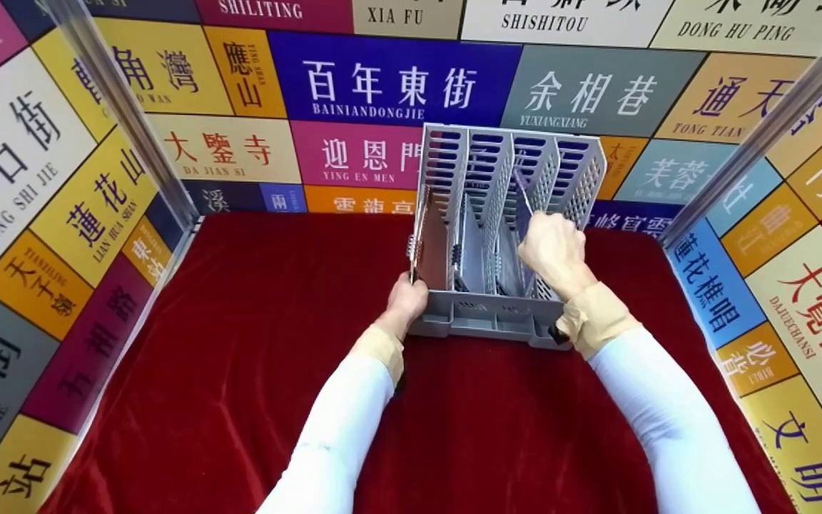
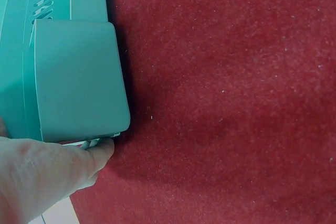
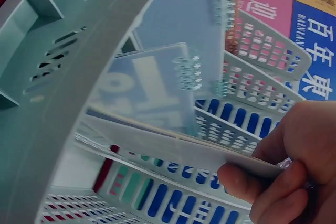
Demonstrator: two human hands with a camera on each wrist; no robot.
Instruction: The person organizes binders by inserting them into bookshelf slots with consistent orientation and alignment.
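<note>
A grey plastic file rack (image 1: 496, 321) with perforated dividers stands before the back wall. At its front left corner my left hand (image 1: 407, 296) grips the side, its fingertips by the lower edge in the left wrist view. My right hand (image 1: 557, 250) pinches a thin spiral notebook (image 3: 194, 150) between thumb and fingers at its coil end. This notebook is tilted among the rack's right-hand dividers. Left of it are a small notebook with a translucent cover (image 3: 152, 82), a larger blue-grey notebook (image 3: 184, 19), and a brown notebook (image 1: 437, 239) at the far left.
A dark red cloth (image 1: 275, 321) covers the table under the rack. Panels printed with street names (image 1: 397, 78) rise behind and on both sides. Metal posts (image 1: 125, 114) stand at the corners. The rack's raised front lip (image 3: 84, 72) crosses the right wrist view.
</note>
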